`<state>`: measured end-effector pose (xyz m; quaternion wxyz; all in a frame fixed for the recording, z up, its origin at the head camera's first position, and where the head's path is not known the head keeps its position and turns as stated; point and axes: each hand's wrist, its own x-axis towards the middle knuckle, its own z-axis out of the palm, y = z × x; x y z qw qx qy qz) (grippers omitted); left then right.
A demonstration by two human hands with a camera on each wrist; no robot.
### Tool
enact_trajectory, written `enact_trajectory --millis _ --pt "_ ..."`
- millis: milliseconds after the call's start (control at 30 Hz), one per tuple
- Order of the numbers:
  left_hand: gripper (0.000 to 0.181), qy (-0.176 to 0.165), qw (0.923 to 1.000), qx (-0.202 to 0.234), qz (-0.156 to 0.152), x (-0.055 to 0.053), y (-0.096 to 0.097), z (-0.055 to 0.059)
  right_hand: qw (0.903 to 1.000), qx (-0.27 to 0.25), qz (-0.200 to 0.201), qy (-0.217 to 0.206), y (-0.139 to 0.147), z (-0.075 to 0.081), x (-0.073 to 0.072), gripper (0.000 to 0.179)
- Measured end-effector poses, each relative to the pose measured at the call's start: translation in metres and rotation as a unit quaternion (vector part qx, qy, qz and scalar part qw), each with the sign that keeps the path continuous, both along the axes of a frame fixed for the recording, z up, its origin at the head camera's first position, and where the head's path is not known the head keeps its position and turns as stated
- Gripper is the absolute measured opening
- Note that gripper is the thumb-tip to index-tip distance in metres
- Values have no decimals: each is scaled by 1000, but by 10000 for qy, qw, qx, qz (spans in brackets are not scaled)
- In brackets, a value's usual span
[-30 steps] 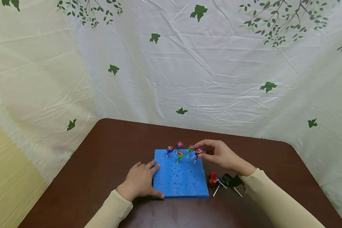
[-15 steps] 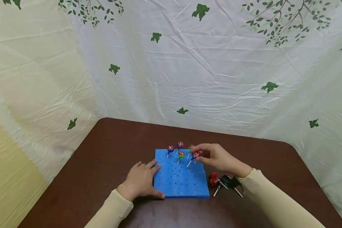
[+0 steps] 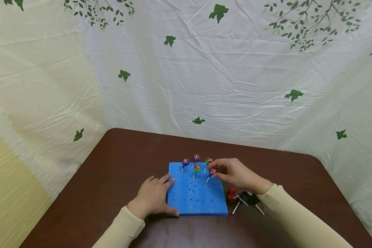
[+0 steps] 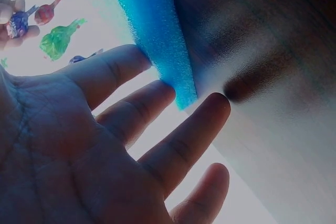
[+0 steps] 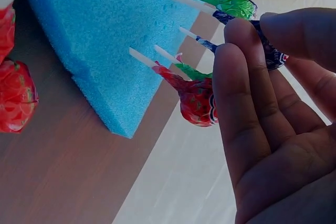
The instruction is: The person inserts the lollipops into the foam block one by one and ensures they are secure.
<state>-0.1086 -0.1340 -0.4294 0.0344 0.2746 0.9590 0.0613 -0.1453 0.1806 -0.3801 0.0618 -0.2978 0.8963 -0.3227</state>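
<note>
My right hand (image 3: 240, 175) pinches a purple-wrapped lollipop (image 3: 212, 171) between thumb and fingers. Its white stick slants down to the blue foam board (image 3: 195, 206), with the tip right at the dotted surface. My left hand (image 3: 153, 195) lies spread along the board's left side, fingertips on its edge and thumb at the near corner. Standing in the board's far part are purple lollipops (image 3: 185, 162) and green lollipops (image 3: 197, 168). A red lollipop (image 5: 197, 100) stands beside the held one in the right wrist view, mostly hidden by my fingers in the head view.
Loose red lollipops (image 3: 232, 195) lie right of the board, their white sticks crossing. A black object (image 3: 249, 198) shows under my right wrist, overlapping that pile. The brown table (image 3: 136, 151) runs back to a white leaf-print cloth (image 3: 148, 96).
My right hand has moved slightly left and nearer to me with the purple lollipop, whose stick tip is now at the board. The left hand stays put.
</note>
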Motion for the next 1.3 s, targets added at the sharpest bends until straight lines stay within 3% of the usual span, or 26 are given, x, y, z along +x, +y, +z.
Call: enact_trajectory --millis 1033,1300 --pt "111 -60 9999 -75 38 1 2 4 9996 -27 252 -142 0 -4 -6 32" --pt "110 -70 10000 -58 33 2 2 5 9993 237 278 -90 1 -8 -7 32"
